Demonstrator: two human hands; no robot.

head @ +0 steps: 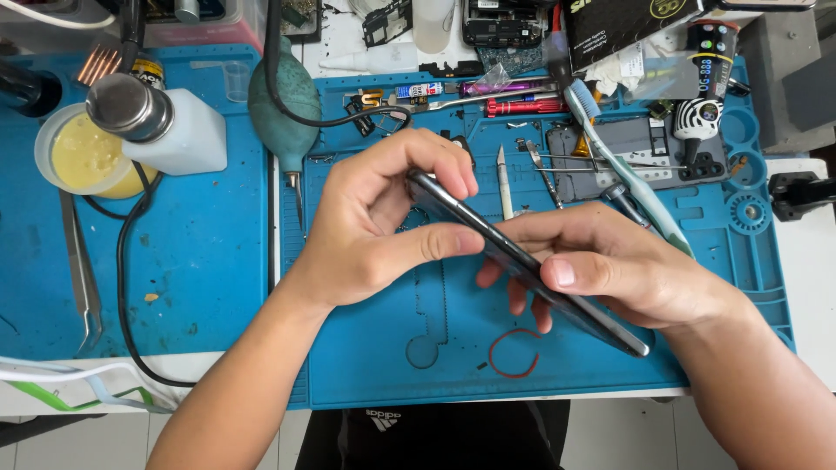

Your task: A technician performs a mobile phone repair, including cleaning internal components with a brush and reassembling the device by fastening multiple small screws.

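Both of my hands hold a dark smartphone [501, 248] edge-on above the blue work mat [383, 348]. My left hand [383, 222] grips its upper end, fingers curled over the top and thumb pressed on the near side. My right hand [610, 265] holds the lower half, thumb on the near edge and fingers underneath. The phone runs diagonally from upper left to lower right. A red rubber band [514, 352] lies on the mat below the phone.
A toothbrush [623, 165], tweezers [544, 170], a red screwdriver [527, 106] and a dark phone part [627, 144] lie at the mat's back. On the left blue mat [209, 261] stand a white dispenser bottle [170, 126], a yellow-filled cup [74, 157], long tweezers [80, 270] and a green air blower [283, 104].
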